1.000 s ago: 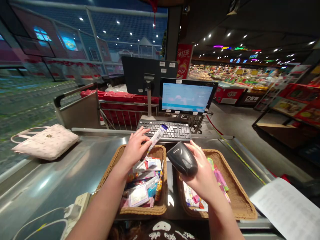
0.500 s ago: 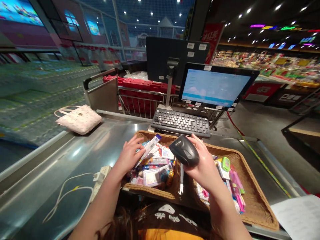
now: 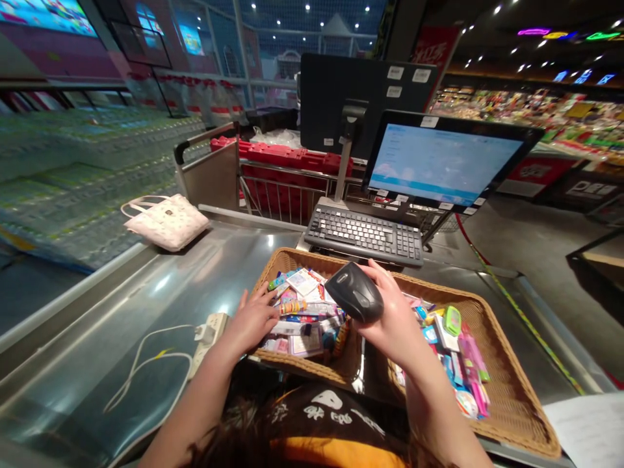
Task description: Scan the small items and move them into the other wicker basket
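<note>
My right hand [image 3: 390, 315] is wrapped round a black handheld barcode scanner [image 3: 355, 292], held above the gap between two wicker baskets. My left hand [image 3: 253, 322] reaches over the left rim of the left wicker basket [image 3: 312, 372], palm down and fingers apart, with the fingertips at the small goods. That basket holds a jumble of small packaged items, among them an orange striped tube [image 3: 292, 307] near my fingers and a white card pack [image 3: 302, 281]. More packs and a pink item [image 3: 470, 354] lie in the right wicker basket [image 3: 519, 377], partly behind my right forearm.
A keyboard [image 3: 365, 234] and a lit monitor [image 3: 443, 159] stand behind the baskets. On the metal counter [image 3: 160, 286] are a pale handbag [image 3: 168, 224] and a power strip [image 3: 207, 344] with a white cord. Printed paper [image 3: 587, 422] lies at right.
The long white packet that was at my left fingers is no longer in them, and my left hand sits lower. Different goods show on top of the left basket. The scanner stays held.
</note>
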Demonstrator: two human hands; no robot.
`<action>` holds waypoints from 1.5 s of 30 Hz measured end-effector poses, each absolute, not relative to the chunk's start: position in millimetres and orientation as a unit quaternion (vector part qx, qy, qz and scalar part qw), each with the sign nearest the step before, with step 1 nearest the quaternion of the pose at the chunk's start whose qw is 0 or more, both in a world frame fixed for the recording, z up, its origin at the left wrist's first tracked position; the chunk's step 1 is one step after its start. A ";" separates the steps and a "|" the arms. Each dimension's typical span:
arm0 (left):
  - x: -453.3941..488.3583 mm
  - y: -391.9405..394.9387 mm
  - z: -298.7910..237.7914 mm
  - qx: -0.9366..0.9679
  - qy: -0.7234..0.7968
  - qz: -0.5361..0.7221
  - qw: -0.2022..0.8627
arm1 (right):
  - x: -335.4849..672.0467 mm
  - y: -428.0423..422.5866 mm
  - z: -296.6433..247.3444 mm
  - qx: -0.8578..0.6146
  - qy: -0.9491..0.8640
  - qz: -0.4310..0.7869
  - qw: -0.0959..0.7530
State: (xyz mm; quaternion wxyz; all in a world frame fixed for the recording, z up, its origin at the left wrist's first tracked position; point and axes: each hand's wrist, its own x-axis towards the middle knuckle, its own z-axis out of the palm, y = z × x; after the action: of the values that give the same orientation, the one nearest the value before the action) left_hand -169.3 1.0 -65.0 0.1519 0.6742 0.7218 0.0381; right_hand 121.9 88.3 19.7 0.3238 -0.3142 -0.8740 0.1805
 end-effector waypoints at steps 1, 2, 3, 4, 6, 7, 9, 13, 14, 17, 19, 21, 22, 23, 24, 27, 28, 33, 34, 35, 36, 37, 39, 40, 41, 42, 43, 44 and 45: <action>-168.3 1.7 -66.5 0.677 0.720 0.042 0.147 | 122.3 88.2 19.7 -0.315 -0.874 0.181 0.324; -166.9 2.7 -67.5 0.680 0.718 0.049 0.141 | 123.0 88.1 19.7 -0.316 -0.873 0.180 0.325; -165.1 4.1 -68.1 0.683 0.716 0.057 0.133 | 124.0 87.9 19.8 -0.317 -0.872 0.178 0.327; -162.7 5.8 -68.4 0.686 0.714 0.066 0.125 | 125.4 87.7 19.8 -0.319 -0.871 0.177 0.329; -156.1 11.1 -68.0 0.695 0.706 0.086 0.108 | 129.8 87.2 20.1 -0.324 -0.867 0.179 0.334; -151.6 14.7 -67.4 0.700 0.701 0.097 0.101 | 132.9 87.0 20.2 -0.328 -0.864 0.182 0.336; -139.6 24.2 -65.3 0.710 0.689 0.117 0.093 | 141.7 86.6 20.3 -0.340 -0.857 0.184 0.342; -101.5 49.9 -57.2 0.747 0.640 0.151 0.101 | 172.9 86.6 20.2 -0.383 -0.834 0.154 0.366; -89.2 57.1 -54.5 0.760 0.622 0.155 0.107 | 183.7 86.6 20.1 -0.399 -0.826 0.139 0.372; -47.4 79.8 -46.1 0.798 0.567 0.159 0.126 | 220.9 85.7 19.2 -0.451 -0.798 0.092 0.389; -17.1 96.3 -41.7 0.823 0.530 0.153 0.135 | 247.2 84.2 18.5 -0.484 -0.775 0.067 0.402; 14.1 113.8 -39.2 0.847 0.492 0.146 0.140 | 272.4 82.1 17.5 -0.514 -0.749 0.041 0.416; 30.0 122.9 -38.9 0.857 0.474 0.143 0.140 | 284.2 80.9 17.0 -0.526 -0.738 0.027 0.421; 46.1 132.0 -39.3 0.867 0.458 0.141 0.138 | 295.3 79.8 16.4 -0.536 -0.729 0.013 0.424; 62.5 141.1 -40.4 0.875 0.443 0.139 0.134 | 305.5 78.7 15.7 -0.545 -0.723 0.001 0.425; 112.6 166.1 -48.4 0.891 0.423 0.121 0.116 | 330.5 76.6 13.6 -0.568 -0.699 -0.022 0.433; 129.3 173.2 -52.6 0.892 0.423 0.109 0.111 | 336.9 76.3 13.0 -0.576 -0.691 -0.025 0.437; 200.0 198.1 -82.0 0.887 0.447 0.065 0.094 | 358.0 78.2 10.0 -0.586 -0.676 -0.015 0.447; 210.1 201.7 -88.6 0.886 0.450 0.059 0.092 | 360.9 79.2 9.2 -0.587 -0.676 -0.011 0.446; 218.7 205.0 -95.1 0.886 0.452 0.055 0.089 | 363.6 80.4 8.4 -0.588 -0.676 -0.006 0.445; 226.0 208.2 -101.3 0.888 0.450 0.051 0.083 | 366.1 81.7 7.5 -0.589 -0.676 -0.002 0.443; 232.3 211.1 -107.3 0.891 0.446 0.049 0.074 | 368.4 83.2 6.6 -0.591 -0.676 0.002 0.440; 242.3 215.9 -118.3 0.900 0.430 0.056 0.051 | 372.4 86.1 5.2 -0.593 -0.673 0.012 0.441; 246.3 217.9 -123.2 0.905 0.418 0.064 0.041 | 374.1 87.5 4.6 -0.595 -0.670 0.017 0.444; 249.7 219.7 -127.6 0.912 0.403 0.072 0.034 | 375.6 88.9 4.1 -0.597 -0.666 0.022 0.448; 252.4 221.4 -131.5 0.918 0.387 0.079 0.031 | 376.8 90.1 3.7 -0.599 -0.661 0.028 0.452; 254.3 223.3 -134.7 0.924 0.374 0.082 0.030 | 377.8 91.2 3.2 -0.601 -0.656 0.033 0.455; 255.4 225.3 -137.3 0.928 0.362 0.080 0.035 | 378.6 92.2 2.7 -0.603 -0.652 0.038 0.458; 255.7 227.6 -139.3 0.933 0.350 0.075 0.043 | 379.2 93.1 2.0 -0.604 -0.649 0.042 0.460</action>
State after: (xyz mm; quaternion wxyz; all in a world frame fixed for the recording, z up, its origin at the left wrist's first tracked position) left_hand 255.7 227.6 -139.3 0.0432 0.9327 0.3502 0.0752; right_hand 379.2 93.1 2.0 0.4600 -0.6042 -0.6493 0.0417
